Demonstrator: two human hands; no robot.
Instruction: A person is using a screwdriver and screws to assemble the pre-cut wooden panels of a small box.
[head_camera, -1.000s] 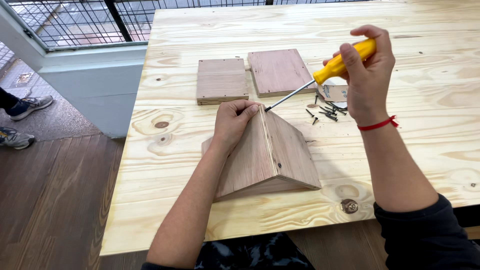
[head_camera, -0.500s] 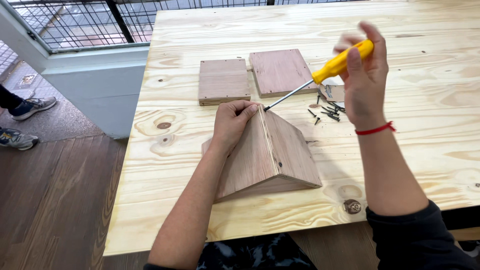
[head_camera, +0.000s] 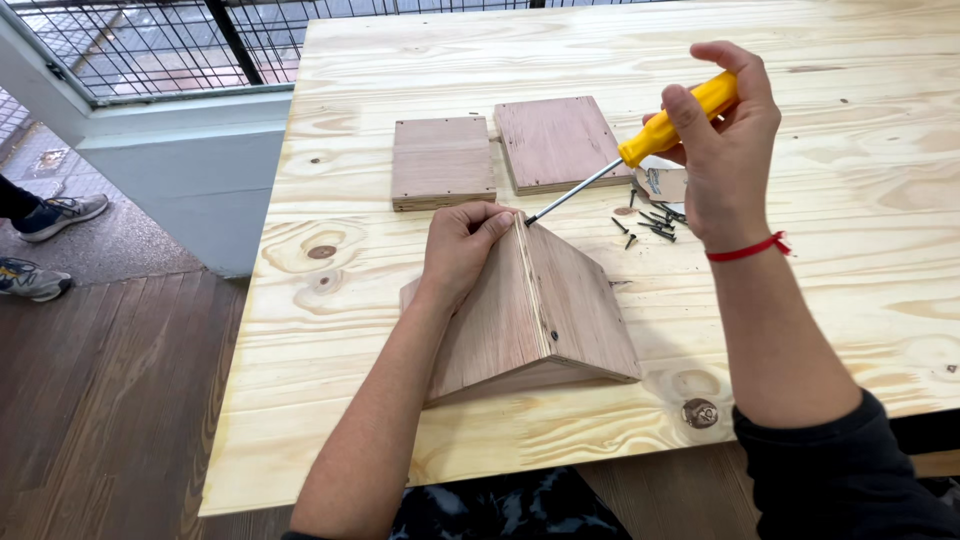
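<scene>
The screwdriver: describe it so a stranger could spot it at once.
On the pale pine table, find the ridged plywood roof piece. The screwdriver slants from its ridge up into the right hand. Its yellow handle is the only brightly coloured thing on the table.

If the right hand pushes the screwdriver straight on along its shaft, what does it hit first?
Probably the ridge of the wooden roof piece, where the screwdriver tip already sits, beside the left hand's fingertips. The right hand grips the yellow handle.
</scene>
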